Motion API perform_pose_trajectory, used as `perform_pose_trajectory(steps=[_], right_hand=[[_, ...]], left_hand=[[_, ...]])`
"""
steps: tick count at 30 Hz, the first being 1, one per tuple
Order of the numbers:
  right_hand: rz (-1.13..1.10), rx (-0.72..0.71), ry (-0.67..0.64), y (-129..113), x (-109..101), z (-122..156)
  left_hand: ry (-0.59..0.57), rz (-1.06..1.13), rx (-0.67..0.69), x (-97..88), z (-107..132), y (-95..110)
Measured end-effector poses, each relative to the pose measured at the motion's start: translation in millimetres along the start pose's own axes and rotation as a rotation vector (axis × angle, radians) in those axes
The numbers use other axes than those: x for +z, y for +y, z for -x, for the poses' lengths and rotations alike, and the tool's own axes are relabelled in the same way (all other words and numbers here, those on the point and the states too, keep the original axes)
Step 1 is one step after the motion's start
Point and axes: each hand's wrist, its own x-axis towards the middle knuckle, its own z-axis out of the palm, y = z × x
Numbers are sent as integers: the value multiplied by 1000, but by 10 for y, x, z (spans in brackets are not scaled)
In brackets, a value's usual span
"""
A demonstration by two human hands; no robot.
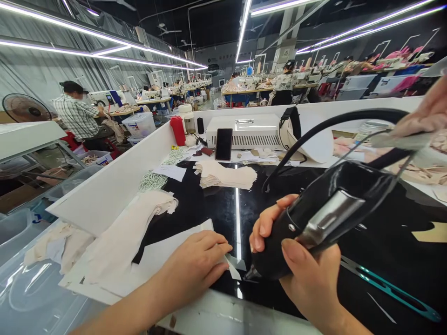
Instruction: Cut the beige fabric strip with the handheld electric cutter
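Observation:
My right hand (296, 265) is wrapped round a black handheld tool (324, 214) with a metal plate and a thick black cable (335, 122) arching away to the right. The tool's tip rests near a small pale fabric piece (233, 267) on the glossy black worktop (209, 209). My left hand (195, 267) lies fingers-down on that piece and a white sheet (164, 253), holding them against the table. A pile of cream fabric (118, 237) lies just left of my left hand.
A stack of cut cream pieces (225, 176) sits mid-table. Behind stand a phone (224, 144) leaning on a white machine (244, 132), and a red bottle (178, 130). Teal-handled tweezers (387, 288) lie at the right. White partition (115, 181) bounds the left. Other workers sit beyond.

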Motion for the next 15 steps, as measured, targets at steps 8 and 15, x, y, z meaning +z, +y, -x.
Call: perform_pose_trajectory(steps=[8, 15], right_hand=[[-31, -67, -64, 30, 182, 111], [52, -123, 96, 162, 112, -8]], left_hand=[[-44, 233, -116, 78, -127, -90], [34, 390, -206, -4, -115, -78]])
